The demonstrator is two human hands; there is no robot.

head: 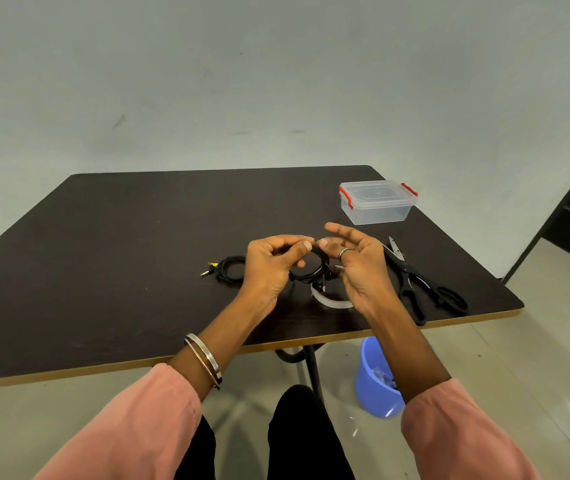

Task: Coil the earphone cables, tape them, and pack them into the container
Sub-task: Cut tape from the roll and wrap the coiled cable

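Left hand [269,263] and right hand [356,261] pinch a round black cable coil [311,268] — thin, glossy loops.

Illumination was even, diffuse and moderately bright. The dark table [138,271] served as reference. Its matte top showed faint sheen and no hard shadows. Below its near edge, the glossy floor [553,393] carried small glare spots and soft shadows of the legs. Behind the table, the wall [276,81] appeared uniformly lit. Wide-angle distortion bowed the table edges. Focus was sharp near centre, softening slightly toward the frame borders.
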